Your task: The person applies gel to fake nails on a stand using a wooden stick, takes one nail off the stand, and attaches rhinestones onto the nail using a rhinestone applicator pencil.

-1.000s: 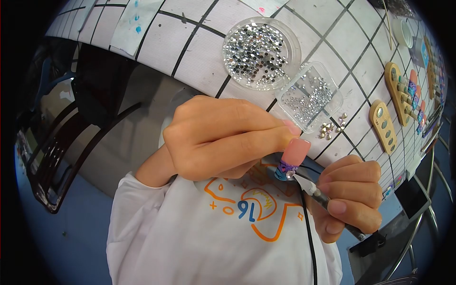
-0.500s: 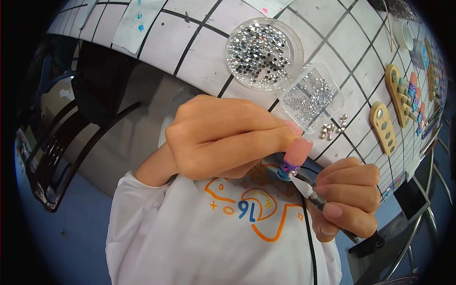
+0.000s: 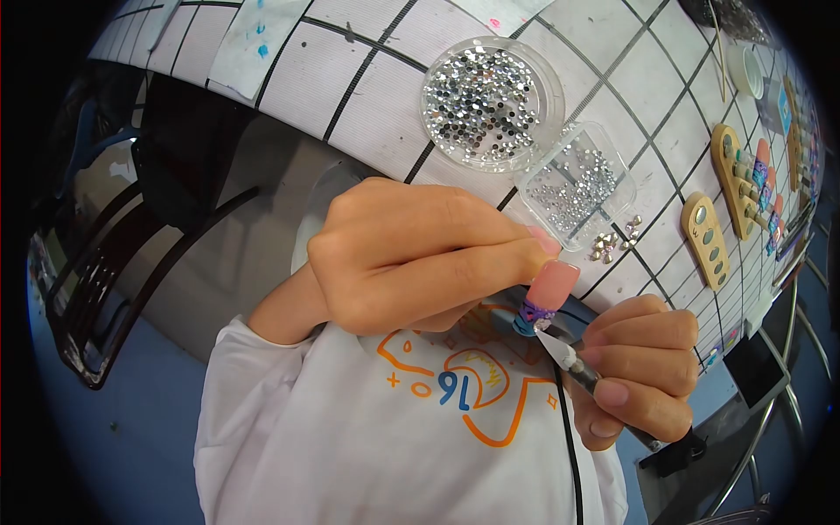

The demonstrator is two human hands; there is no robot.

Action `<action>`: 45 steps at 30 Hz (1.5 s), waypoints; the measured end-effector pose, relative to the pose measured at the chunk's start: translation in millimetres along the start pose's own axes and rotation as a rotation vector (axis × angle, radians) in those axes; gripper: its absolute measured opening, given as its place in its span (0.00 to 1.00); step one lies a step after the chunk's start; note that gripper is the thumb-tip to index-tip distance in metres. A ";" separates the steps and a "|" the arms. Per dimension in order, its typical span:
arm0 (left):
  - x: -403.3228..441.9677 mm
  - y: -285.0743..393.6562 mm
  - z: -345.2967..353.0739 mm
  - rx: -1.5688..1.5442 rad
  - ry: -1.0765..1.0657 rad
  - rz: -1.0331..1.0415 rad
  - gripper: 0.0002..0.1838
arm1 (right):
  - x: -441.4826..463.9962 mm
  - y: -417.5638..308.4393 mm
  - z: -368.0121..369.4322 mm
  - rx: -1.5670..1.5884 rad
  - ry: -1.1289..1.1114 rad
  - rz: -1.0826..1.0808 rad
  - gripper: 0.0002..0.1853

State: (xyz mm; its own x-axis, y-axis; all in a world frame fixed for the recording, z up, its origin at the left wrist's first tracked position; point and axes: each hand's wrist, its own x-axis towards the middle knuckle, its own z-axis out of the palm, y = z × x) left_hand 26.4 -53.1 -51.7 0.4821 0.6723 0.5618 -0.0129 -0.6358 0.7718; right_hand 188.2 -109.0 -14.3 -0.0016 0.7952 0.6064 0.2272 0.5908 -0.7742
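Fingertips pinched, my left hand [image 3: 420, 254] holds a pink false nail [image 3: 556, 284] whose lower end is decorated in purple and blue. My right hand [image 3: 639, 367] is closed round a dark pen-like tool [image 3: 581, 371] with a white pointed tip. That tip touches or nearly touches a small shiny stone at the decorated end. Beyond my left hand lie a round clear dish [image 3: 551, 96] of silver rhinestones and an open clear box [image 3: 621, 188] of smaller ones. A few loose pointed gems [image 3: 604, 248] sit beside the box.
Wooden holders [image 3: 705, 241] with metal discs stand at the right, one bearing decorated nails [image 3: 763, 162]. A small white cup [image 3: 745, 72] and thin stick [image 3: 720, 61] are at the back right. A black cable [image 3: 573, 455] hangs over the white shirt. A dark chair [image 3: 87, 337] stands left.
The tool's white tip has shifted slightly and angled more steeply against the decorated end. Both hands keep their holds. The dish, box and holders appear slightly lower and further right.
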 end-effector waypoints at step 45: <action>-0.4 0.9 1.2 0.004 0.028 -0.010 0.14 | -1.0 -0.8 -0.7 -0.001 -0.006 0.013 0.03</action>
State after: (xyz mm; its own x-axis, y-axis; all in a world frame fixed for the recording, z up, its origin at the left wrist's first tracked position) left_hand 27.2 -54.3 -51.6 0.4577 0.6891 0.5618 -0.0043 -0.6302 0.7764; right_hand 188.8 -110.4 -14.2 -0.0045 0.8037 0.5950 0.2284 0.5801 -0.7818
